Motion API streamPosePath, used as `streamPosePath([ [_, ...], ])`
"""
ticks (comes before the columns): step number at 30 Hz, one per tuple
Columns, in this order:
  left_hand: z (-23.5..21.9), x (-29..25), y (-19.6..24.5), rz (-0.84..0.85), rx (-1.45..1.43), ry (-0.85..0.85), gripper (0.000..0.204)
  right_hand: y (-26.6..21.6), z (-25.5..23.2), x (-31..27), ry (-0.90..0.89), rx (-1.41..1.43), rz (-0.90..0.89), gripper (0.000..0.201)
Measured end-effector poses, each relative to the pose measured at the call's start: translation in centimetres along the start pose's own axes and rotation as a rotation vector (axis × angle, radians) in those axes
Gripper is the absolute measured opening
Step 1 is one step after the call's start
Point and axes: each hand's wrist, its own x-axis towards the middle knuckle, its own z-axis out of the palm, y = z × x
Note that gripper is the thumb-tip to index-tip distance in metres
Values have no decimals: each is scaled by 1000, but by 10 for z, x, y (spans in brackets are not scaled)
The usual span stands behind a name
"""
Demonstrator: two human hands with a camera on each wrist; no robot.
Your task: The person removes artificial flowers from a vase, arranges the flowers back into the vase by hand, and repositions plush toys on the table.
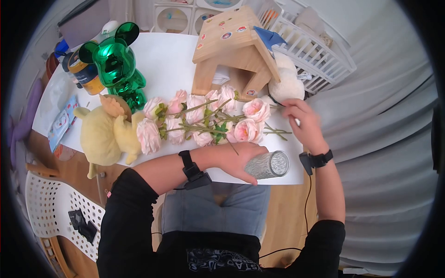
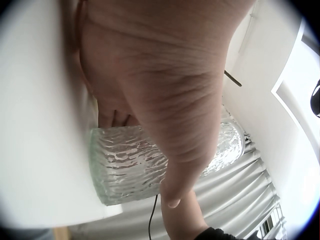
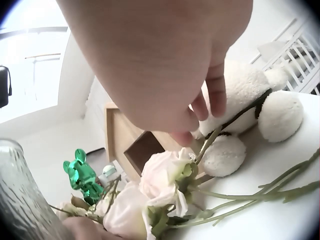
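A ribbed clear glass vase [image 1: 271, 165] [image 2: 127, 165] lies tilted near the table's front edge. My left hand [image 1: 236, 160] [image 2: 160, 85] grips it, with the thumb across one side and the fingers behind the glass. Pale pink roses [image 1: 194, 109] [image 3: 162, 177] are spread across the table, their green stems [image 3: 250, 197] crossing. My right hand [image 1: 303, 123] [image 3: 160, 65] hovers at the stem ends on the right, its fingers loosely bent beside a white plush toy [image 1: 287, 78] [image 3: 245, 90]. Whether a fingertip touches a stem is hard to tell.
A wooden toy house [image 1: 232, 46] stands behind the roses. To the left are a shiny green bear figure [image 1: 116, 65], a yellow plush toy [image 1: 99, 134], a dark jar [image 1: 85, 72] and a blue packet [image 1: 62, 123]. A white perforated chair [image 1: 51, 204] stands at lower left.
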Motion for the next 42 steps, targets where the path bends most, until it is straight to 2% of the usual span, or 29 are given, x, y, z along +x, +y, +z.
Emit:
streamPosePath([
  [1,2,0,-1,-12,-1,-3,81,-3,5,2,4,-5,4,16],
  [4,-1,0,4,-67,-7,-26,82,1,23,-2,-175,-77,-20,17],
  [5,-1,-1,4,-66,-3,-27,82,-2,23,-3,-172,-78,-22,17],
  [7,1,-2,1,-3,-28,17,82,-8,24,-4,-283,-35,93,16],
  [11,4,-2,1,-8,0,0,83,-8,24,-19,-291,56,95,16],
  [13,0,-3,4,-44,10,12,84,0,24,-28,-427,43,39,16],
  [14,-1,-3,6,-43,12,7,84,-4,22,-30,-423,43,42,16],
  [16,-3,-2,8,-22,-28,15,86,-17,14,-34,-159,103,94,17],
  [17,-4,-2,8,-22,-26,14,86,-18,15,-39,-157,102,93,17],
  [19,-3,0,11,-33,-13,29,88,-17,18,-58,-106,230,303,14],
  [20,-4,0,13,-31,-8,24,88,-21,21,-68,-99,229,304,14],
  [22,-8,3,17,-100,-4,-44,89,-30,31,-85,-61,404,341,13],
  [26,-3,1,18,-122,-13,-54,87,-31,47,-101,56,500,353,13],
  [28,7,-4,25,-109,127,90,88,-26,48,-100,105,532,352,12],
  [29,14,-9,31,-121,124,88,88,-28,47,-98,101,543,355,12],
  [31,20,-18,44,-213,-21,190,89,-29,40,-85,114,594,284,13],
  [33,24,-32,62,-281,-64,211,88,-33,42,-77,135,643,282,14],
  [34,26,-40,69,-339,-108,230,87,-36,41,-72,104,706,235,19],
  [36,33,-59,75,-344,-79,269,84,-49,32,-54,71,779,184,24],
  [38,36,-79,83,-352,-63,325,74,-72,16,-27,-210,853,221,42],
  [39,38,-89,87,-360,-62,325,74,-80,13,-14,-211,861,219,42],
  [41,37,-105,93,-382,-80,437,69,-90,13,10,-474,781,41,50],
  [42,35,-113,94,-390,-78,432,69,-88,22,14,-555,782,0,39],
])
